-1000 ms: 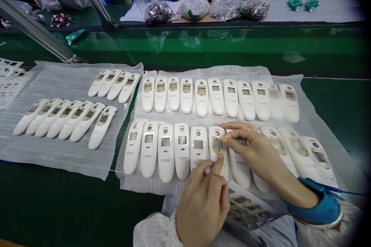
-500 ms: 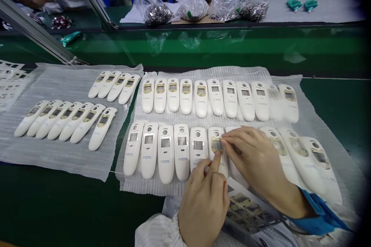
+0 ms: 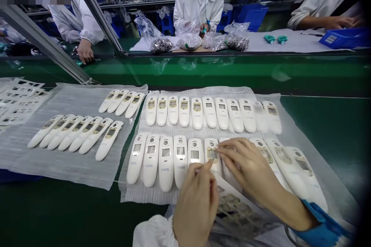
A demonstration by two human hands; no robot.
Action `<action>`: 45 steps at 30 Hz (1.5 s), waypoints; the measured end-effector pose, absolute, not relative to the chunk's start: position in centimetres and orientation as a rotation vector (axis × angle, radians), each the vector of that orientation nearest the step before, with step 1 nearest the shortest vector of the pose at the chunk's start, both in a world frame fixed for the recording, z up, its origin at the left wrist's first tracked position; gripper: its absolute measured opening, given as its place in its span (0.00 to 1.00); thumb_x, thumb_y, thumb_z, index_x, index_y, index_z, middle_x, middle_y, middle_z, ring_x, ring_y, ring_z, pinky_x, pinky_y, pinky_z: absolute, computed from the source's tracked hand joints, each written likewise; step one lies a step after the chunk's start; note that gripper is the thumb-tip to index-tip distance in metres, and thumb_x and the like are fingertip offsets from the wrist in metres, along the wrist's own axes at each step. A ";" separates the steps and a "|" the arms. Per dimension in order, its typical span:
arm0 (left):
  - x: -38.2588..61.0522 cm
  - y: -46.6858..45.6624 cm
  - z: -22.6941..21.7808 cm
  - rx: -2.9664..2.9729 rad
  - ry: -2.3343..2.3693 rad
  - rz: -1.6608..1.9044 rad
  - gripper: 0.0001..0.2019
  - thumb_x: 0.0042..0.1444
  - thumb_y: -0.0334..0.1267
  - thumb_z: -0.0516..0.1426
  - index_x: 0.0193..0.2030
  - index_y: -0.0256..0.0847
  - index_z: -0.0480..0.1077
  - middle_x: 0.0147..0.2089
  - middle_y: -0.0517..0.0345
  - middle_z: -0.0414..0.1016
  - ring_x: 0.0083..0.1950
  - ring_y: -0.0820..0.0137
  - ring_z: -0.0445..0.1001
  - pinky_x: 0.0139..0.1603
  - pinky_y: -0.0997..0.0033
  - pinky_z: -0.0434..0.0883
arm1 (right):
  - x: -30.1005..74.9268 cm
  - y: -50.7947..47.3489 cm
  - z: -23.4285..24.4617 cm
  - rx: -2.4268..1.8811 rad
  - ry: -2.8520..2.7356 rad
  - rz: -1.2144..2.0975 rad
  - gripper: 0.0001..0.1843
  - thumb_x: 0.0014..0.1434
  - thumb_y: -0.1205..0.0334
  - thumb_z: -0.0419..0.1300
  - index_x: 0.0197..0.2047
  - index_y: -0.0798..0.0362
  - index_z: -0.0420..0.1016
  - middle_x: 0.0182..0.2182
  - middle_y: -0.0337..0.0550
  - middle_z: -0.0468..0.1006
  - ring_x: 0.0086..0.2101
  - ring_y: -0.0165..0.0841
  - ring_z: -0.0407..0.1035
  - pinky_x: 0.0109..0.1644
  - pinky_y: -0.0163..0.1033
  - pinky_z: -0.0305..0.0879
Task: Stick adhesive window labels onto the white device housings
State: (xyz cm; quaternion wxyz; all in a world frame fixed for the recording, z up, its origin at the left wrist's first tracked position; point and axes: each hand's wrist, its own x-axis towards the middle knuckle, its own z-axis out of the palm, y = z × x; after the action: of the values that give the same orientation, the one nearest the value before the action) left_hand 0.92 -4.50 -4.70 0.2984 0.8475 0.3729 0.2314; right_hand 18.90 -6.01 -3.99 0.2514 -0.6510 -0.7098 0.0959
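Two rows of white handheld device housings lie on a foam sheet (image 3: pixel 145 195) in front of me. My right hand (image 3: pixel 246 166) pinches a small yellowish film (image 3: pixel 212 154) against the window of one housing (image 3: pixel 211 162) in the near row. My left hand (image 3: pixel 197 200) is curled, its fingertips touching the lower part of the same housing. A sheet of films (image 3: pixel 234 210) lies under my hands at the near edge.
A second foam sheet (image 3: pixel 66 170) at the left carries more white housings. Used sticker sheets (image 3: pixel 17 98) lie at the far left. Across the green conveyor (image 3: pixel 319 73), people in white coats work by plastic bags of parts (image 3: pixel 188 40) and a blue bin (image 3: pixel 339 38).
The camera has tilted up, so the people across the belt now show. My right hand's fingers have pressed the film down onto the housing window; my left hand stayed on the housing.
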 end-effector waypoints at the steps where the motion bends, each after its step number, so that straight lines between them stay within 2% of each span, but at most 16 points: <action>1: 0.5 -4.2 -4.3 2.124 0.997 0.614 0.09 0.63 0.30 0.44 0.46 0.39 0.62 0.37 0.52 0.72 0.44 0.62 0.71 0.38 0.63 0.73 | 18.8 -6.2 -3.5 -1.760 -1.851 0.417 0.14 0.65 0.59 0.50 0.47 0.47 0.74 0.45 0.48 0.74 0.46 0.43 0.68 0.45 0.49 0.69; 3: -0.2 -3.6 -3.5 1.870 1.038 0.573 0.09 0.66 0.37 0.43 0.36 0.41 0.61 0.36 0.54 0.71 0.39 0.67 0.71 0.37 0.67 0.71 | 18.5 -6.8 -2.6 -1.722 -1.752 0.739 0.14 0.64 0.54 0.51 0.52 0.41 0.70 0.49 0.45 0.73 0.48 0.40 0.68 0.43 0.43 0.72; 5: -0.8 -3.1 -2.9 1.637 1.064 0.534 0.12 0.66 0.43 0.43 0.33 0.42 0.59 0.32 0.58 0.71 0.33 0.70 0.71 0.35 0.70 0.68 | 18.0 -7.4 -1.8 -1.711 -1.769 0.907 0.22 0.60 0.49 0.56 0.57 0.38 0.64 0.51 0.43 0.72 0.48 0.41 0.69 0.41 0.41 0.74; 7: -1.2 -2.7 -2.6 1.464 1.072 0.529 0.13 0.65 0.46 0.44 0.33 0.42 0.58 0.30 0.60 0.72 0.32 0.71 0.72 0.34 0.72 0.67 | 17.2 -8.0 -1.5 -1.735 -1.853 0.859 0.33 0.56 0.46 0.60 0.62 0.39 0.56 0.51 0.44 0.72 0.47 0.43 0.70 0.41 0.43 0.75; 9: -1.5 -2.2 -2.5 1.373 1.104 0.547 0.13 0.65 0.49 0.46 0.35 0.42 0.59 0.29 0.61 0.73 0.30 0.71 0.72 0.32 0.73 0.66 | 16.4 -8.5 -1.6 -1.712 -1.924 0.708 0.36 0.56 0.47 0.60 0.64 0.41 0.52 0.52 0.46 0.72 0.48 0.43 0.70 0.43 0.46 0.75; 12: -1.9 -1.7 -2.3 1.316 1.148 0.566 0.14 0.63 0.50 0.47 0.36 0.42 0.59 0.27 0.61 0.74 0.26 0.73 0.69 0.29 0.74 0.65 | 15.5 -8.7 -2.0 -1.555 -1.974 0.571 0.25 0.61 0.56 0.57 0.60 0.41 0.57 0.51 0.45 0.71 0.49 0.40 0.69 0.46 0.43 0.73; 14: -2.2 -1.5 -2.1 1.272 1.093 0.595 0.13 0.63 0.50 0.48 0.36 0.41 0.59 0.28 0.60 0.75 0.27 0.73 0.70 0.31 0.74 0.66 | 15.2 -8.7 -2.3 -1.476 -1.951 0.572 0.18 0.62 0.61 0.55 0.55 0.42 0.62 0.49 0.43 0.72 0.48 0.36 0.69 0.46 0.40 0.72; 19: -2.6 -1.4 -1.7 1.174 0.972 0.614 0.12 0.63 0.47 0.50 0.34 0.41 0.58 0.27 0.59 0.76 0.31 0.72 0.72 0.37 0.73 0.67 | 14.7 -8.3 -2.5 -1.476 -1.820 0.710 0.09 0.63 0.63 0.54 0.47 0.44 0.69 0.43 0.42 0.73 0.43 0.33 0.71 0.40 0.33 0.72; 28: -3.1 -1.5 -2.4 1.205 0.989 0.640 0.12 0.64 0.47 0.48 0.36 0.41 0.58 0.28 0.58 0.76 0.31 0.72 0.72 0.37 0.71 0.68 | 14.5 -7.4 -1.5 -1.382 -2.061 0.413 0.10 0.61 0.67 0.57 0.46 0.49 0.72 0.39 0.43 0.76 0.40 0.35 0.70 0.39 0.42 0.67; 34: -3.2 -1.6 -2.4 1.299 1.078 0.634 0.12 0.64 0.47 0.47 0.37 0.41 0.59 0.27 0.59 0.75 0.29 0.72 0.71 0.33 0.72 0.66 | 14.3 -6.5 -0.8 -1.292 -2.119 0.344 0.06 0.59 0.67 0.61 0.41 0.50 0.73 0.37 0.36 0.78 0.37 0.30 0.72 0.51 0.44 0.62; 39: -3.3 -1.3 -2.3 1.174 1.026 0.664 0.12 0.64 0.47 0.48 0.37 0.40 0.58 0.27 0.58 0.74 0.30 0.72 0.71 0.35 0.72 0.67 | 13.8 -6.2 -0.8 -1.229 -2.202 0.079 0.06 0.62 0.71 0.56 0.41 0.55 0.73 0.35 0.39 0.79 0.34 0.29 0.73 0.51 0.45 0.62; 42: -3.3 -1.4 -2.2 1.124 0.977 0.663 0.12 0.62 0.47 0.51 0.44 0.41 0.57 0.25 0.64 0.70 0.26 0.76 0.66 0.29 0.77 0.64 | 13.9 -6.3 -1.2 -1.208 -2.231 -0.022 0.08 0.62 0.74 0.55 0.42 0.57 0.72 0.36 0.43 0.80 0.36 0.31 0.74 0.51 0.44 0.64; 45: -3.0 -1.4 -2.3 1.125 1.008 0.645 0.19 0.57 0.43 0.57 0.52 0.44 0.55 0.22 0.70 0.63 0.21 0.79 0.59 0.23 0.80 0.58 | 14.1 -6.3 -1.8 -1.184 -2.260 -0.089 0.10 0.60 0.76 0.55 0.44 0.60 0.72 0.38 0.46 0.79 0.40 0.34 0.73 0.51 0.43 0.65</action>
State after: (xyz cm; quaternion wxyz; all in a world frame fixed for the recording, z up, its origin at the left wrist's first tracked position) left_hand -2.99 -1.41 -2.29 0.6815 0.5012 0.4492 0.2874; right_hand 14.08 -6.29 -1.79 0.2899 -0.4439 -0.8472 -0.0333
